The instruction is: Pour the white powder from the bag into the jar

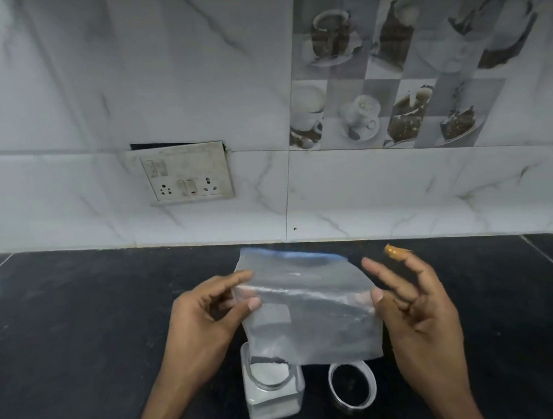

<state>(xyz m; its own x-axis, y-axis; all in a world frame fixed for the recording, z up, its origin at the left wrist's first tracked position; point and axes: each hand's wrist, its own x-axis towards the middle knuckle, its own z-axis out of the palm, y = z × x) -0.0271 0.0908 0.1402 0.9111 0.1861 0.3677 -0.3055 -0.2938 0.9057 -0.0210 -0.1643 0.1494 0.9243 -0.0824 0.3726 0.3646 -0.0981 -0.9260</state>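
The bag (309, 309) is held above the jar (272, 388), pinched at its side edges by the left hand (204, 317) and the right hand (419, 317); its lower left corner hangs over the jar's mouth, nearer the left hand.

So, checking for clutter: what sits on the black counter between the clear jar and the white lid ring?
Nothing: bare black counter separates the clear jar from the white lid ring, head view.
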